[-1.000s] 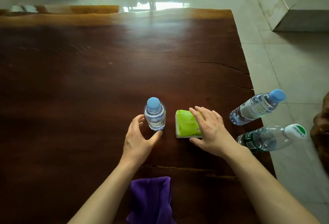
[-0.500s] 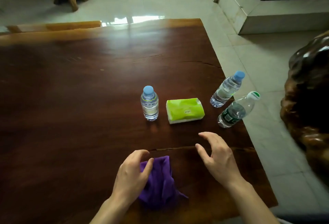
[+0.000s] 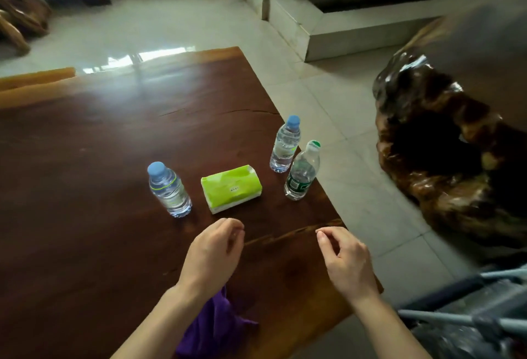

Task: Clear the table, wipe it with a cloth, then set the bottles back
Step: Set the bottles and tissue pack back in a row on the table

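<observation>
Three clear water bottles stand upright on the dark wooden table (image 3: 85, 173): a blue-capped bottle (image 3: 169, 190) left of centre, a second blue-capped bottle (image 3: 285, 145) near the right edge, and a green-labelled bottle (image 3: 301, 172) with a white and green cap just in front of it. A lime-green tissue pack (image 3: 231, 187) lies between them. The purple cloth (image 3: 216, 327) lies crumpled at the near edge, partly under my left forearm. My left hand (image 3: 211, 256) and my right hand (image 3: 346, 261) hover over the table with fingers loosely curled, holding nothing.
A large glossy carved wood stump (image 3: 445, 145) stands on the tiled floor right of the table. Grey metal bars (image 3: 470, 321) cross the lower right corner. A stone step (image 3: 328, 33) lies beyond the table's far right corner.
Both hands left the blue-capped bottle and the tissue pack and drew back toward me. My left hand touched the purple cloth, then lifted off it. The view swung right and up.
</observation>
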`<action>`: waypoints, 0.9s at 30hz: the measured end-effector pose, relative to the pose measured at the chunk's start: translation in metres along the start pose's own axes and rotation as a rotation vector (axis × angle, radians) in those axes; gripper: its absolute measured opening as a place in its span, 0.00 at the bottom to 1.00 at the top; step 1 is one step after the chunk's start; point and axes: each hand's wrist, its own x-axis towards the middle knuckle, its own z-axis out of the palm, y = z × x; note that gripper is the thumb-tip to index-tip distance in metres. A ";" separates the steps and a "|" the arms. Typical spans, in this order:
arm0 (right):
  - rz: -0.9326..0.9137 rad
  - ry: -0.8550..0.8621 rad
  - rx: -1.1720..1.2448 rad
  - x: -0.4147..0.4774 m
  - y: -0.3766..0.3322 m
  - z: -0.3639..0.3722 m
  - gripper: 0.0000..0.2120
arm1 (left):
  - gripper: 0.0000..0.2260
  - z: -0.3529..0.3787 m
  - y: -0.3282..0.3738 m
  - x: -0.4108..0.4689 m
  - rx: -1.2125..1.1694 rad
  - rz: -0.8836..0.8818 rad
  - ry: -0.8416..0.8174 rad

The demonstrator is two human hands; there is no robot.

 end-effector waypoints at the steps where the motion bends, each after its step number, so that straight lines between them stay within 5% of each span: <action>1: -0.009 0.006 -0.037 0.008 0.005 -0.001 0.05 | 0.02 0.003 0.004 0.016 0.046 0.044 -0.003; 7: 0.000 0.044 -0.089 0.069 0.030 0.008 0.08 | 0.04 0.031 0.015 0.114 0.172 0.129 -0.044; 11: 0.113 0.002 0.110 0.109 0.039 0.024 0.28 | 0.06 0.060 0.010 0.165 -0.010 -0.029 -0.004; 17: 0.177 -0.037 0.450 0.146 0.040 0.063 0.48 | 0.27 0.102 0.003 0.215 -0.307 -0.292 -0.003; 27: 0.171 0.189 0.640 0.163 0.022 0.107 0.33 | 0.31 0.154 -0.001 0.251 -0.592 -0.394 -0.038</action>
